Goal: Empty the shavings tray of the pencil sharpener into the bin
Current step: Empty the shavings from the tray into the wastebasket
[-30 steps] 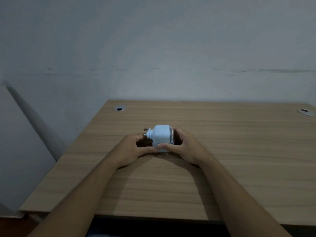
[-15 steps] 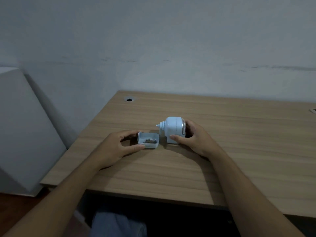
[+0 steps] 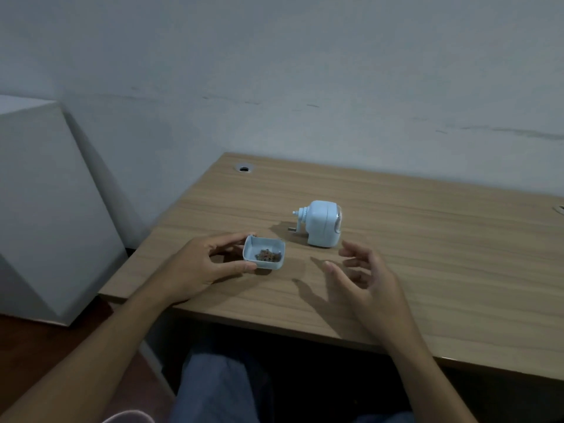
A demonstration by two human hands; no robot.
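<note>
A person sits at a wooden bench (image 3: 427, 270) set against a pale wall, seen from their own head looking down. The left hand (image 3: 195, 267) pinches a small pale blue shavings tray (image 3: 264, 255) between thumb and fingers, holding it level at the near left part of the bench. A little heap of brown shavings (image 3: 268, 255) lies inside the tray. To its right and slightly farther away, the pale blue pencil sharpener (image 3: 322, 222) stands upright on the bench, its crank end pointing left, apart from both hands. The right hand (image 3: 366, 279) hovers just near of the sharpener, fingers spread and loosely curled, holding nothing.

The step in hand appears to be carrying the tray off to be emptied. No bin can be identified with certainty; a large pale box-like shape (image 3: 45, 209) stands on the floor to the left of the bench, and whether it is the bin cannot be told. The next move calls for keeping the tray level while it travels beyond the bench edge, then tipping it only once over the bin.

Compared with half a second earlier, the right hand has let go of the sharpener and drawn back toward the person, and the tray now sits farther from the sharpener.
</note>
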